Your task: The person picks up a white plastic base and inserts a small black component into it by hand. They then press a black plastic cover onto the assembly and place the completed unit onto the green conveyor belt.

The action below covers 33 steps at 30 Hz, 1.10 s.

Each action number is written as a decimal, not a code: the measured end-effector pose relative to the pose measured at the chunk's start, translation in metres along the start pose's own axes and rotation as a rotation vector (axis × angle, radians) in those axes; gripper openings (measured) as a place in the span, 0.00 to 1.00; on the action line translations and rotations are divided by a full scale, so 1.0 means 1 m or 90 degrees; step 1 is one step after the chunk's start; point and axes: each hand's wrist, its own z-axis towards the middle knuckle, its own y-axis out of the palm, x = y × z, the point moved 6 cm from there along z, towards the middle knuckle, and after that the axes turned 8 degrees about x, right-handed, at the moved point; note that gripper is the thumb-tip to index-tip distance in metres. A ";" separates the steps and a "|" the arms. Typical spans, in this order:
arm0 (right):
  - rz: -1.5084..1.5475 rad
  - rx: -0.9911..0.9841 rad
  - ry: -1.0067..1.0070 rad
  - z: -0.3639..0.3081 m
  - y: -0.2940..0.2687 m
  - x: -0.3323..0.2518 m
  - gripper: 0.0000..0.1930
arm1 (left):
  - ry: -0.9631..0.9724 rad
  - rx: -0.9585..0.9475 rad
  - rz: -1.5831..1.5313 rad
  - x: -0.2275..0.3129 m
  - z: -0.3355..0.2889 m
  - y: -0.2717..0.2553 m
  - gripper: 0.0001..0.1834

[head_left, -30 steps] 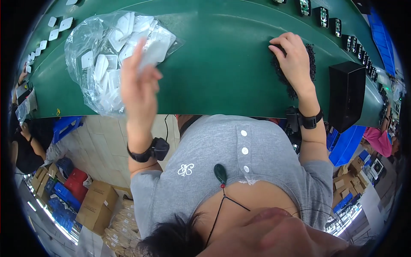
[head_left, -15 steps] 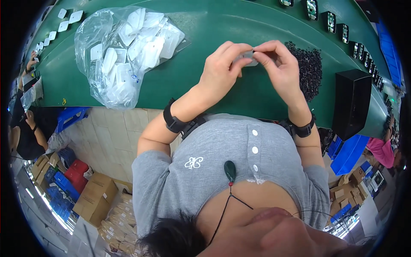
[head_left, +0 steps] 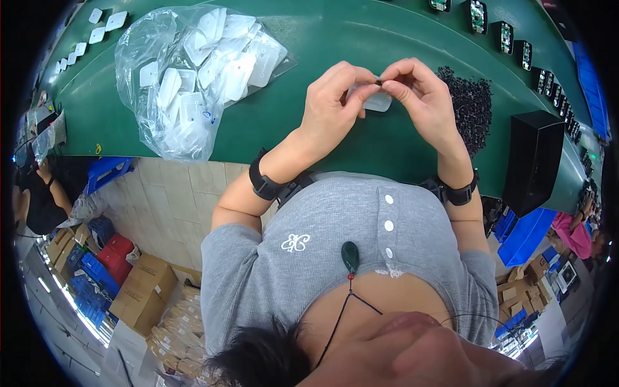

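Where the two hands meet: a white cover (head_left: pixel 379 102) is held over the green counter (head_left: pixel 335 39), between the clear bag and the black heap, its upper part screened by fingers.
Left hand (head_left: pixel 332 97): thumb and fingers clamped on the white cover from its left side.
Right hand (head_left: pixel 419 97): thumb and forefinger pinched together on a small dark piece (head_left: pixel 378 82), at the left hand's fingertips; whether the piece touches the cover cannot be told.
Cover, handling: probably light, stiff, thin plastic, smooth enough to slip; best taken by opposite edges, face left free of pressure.
Dark piece, handling: likely almost weightless and easily dropped; best taken by its sides in a fingertip pinch. Exact form too small to tell.
Heap of black pieces (head_left: pixel 472 109): loose, many, on the counter just beside the right hand, on its outer side.
Black box (head_left: pixel 535 155): one, plain-sided, at the counter's near edge, right of the heap.
Clear plastic bag (head_left: pixel 145 51): one, crumpled, on the counter well to the left of the hands, with many white covers (head_left: pixel 235 74) piled in it.
Black housings (head_left: pixel 506 39): a row along the right far side, several showing green boards.
Loose white covers (head_left: pixel 116 20): a line at the far left.
Co-worker (head_left: pixel 45 206): one, dark top, at the left rim.
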 end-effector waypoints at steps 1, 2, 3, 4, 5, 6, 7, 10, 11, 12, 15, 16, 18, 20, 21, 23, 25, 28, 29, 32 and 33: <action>0.027 0.013 -0.014 -0.002 0.001 -0.003 0.07 | 0.001 0.000 0.001 0.000 -0.001 0.000 0.03; 0.028 0.013 -0.015 -0.003 0.002 -0.003 0.07 | 0.002 0.007 -0.011 -0.001 -0.001 -0.001 0.03; 0.032 0.021 -0.040 -0.004 0.003 -0.005 0.07 | 0.004 0.015 -0.022 0.000 -0.002 -0.001 0.03; 0.037 0.028 -0.066 -0.006 0.003 -0.008 0.07 | 0.006 0.015 -0.020 0.002 -0.003 -0.001 0.03; 0.038 0.028 -0.067 -0.007 0.004 -0.007 0.07 | -0.035 0.018 -0.015 0.001 -0.006 0.000 0.03; 0.020 0.031 -0.072 -0.008 0.003 -0.007 0.07 | -0.075 0.020 -0.010 -0.002 -0.007 0.000 0.03; 0.002 0.034 -0.077 -0.009 0.004 -0.006 0.06 | -0.074 0.018 -0.010 -0.002 -0.007 0.000 0.03; -0.003 0.066 -0.065 -0.013 0.004 -0.005 0.06 | 0.048 0.018 0.039 0.006 -0.006 0.001 0.03; -0.003 0.067 -0.065 -0.015 0.005 -0.006 0.06 | 0.085 0.015 0.057 0.010 -0.006 0.000 0.04; 0.006 0.092 -0.026 -0.016 0.003 -0.003 0.05 | 0.122 0.012 0.075 0.014 -0.007 0.000 0.04; -0.020 0.107 0.006 -0.018 -0.001 -0.002 0.05 | 0.159 -0.016 0.078 0.014 -0.010 0.002 0.08; -0.055 0.096 -0.001 -0.018 -0.002 -0.003 0.05 | 0.160 -0.017 0.078 0.015 -0.011 0.002 0.08; -0.087 0.114 -0.044 -0.021 -0.004 -0.006 0.05 | -0.095 -0.011 -0.156 -0.001 -0.015 0.003 0.10; -0.118 0.132 -0.088 -0.024 -0.004 -0.011 0.05 | -0.124 -0.012 -0.195 -0.005 -0.016 0.003 0.10; -0.135 0.139 -0.105 -0.024 -0.003 -0.014 0.05 | -0.157 -0.013 -0.236 -0.009 -0.017 0.003 0.10; -0.151 0.146 -0.120 -0.024 0.002 -0.015 0.05 | -0.179 -0.032 -0.225 -0.015 -0.018 0.001 0.09; -0.131 0.179 -0.143 -0.026 0.005 -0.014 0.04 | -0.194 -0.051 -0.215 -0.017 -0.020 0.002 0.08; -0.166 0.181 -0.151 -0.029 0.009 -0.010 0.04 | -0.196 -0.047 -0.236 -0.018 -0.021 0.004 0.08; -0.167 0.182 -0.150 -0.029 0.011 -0.008 0.04 | -0.177 -0.040 -0.234 -0.018 -0.020 0.003 0.07; -0.132 0.212 -0.091 -0.032 0.011 0.001 0.04 | -0.111 -0.024 -0.182 -0.016 -0.018 0.003 0.05; -0.138 0.211 -0.088 -0.031 0.012 0.003 0.05 | -0.062 -0.011 -0.129 -0.014 -0.016 0.002 0.04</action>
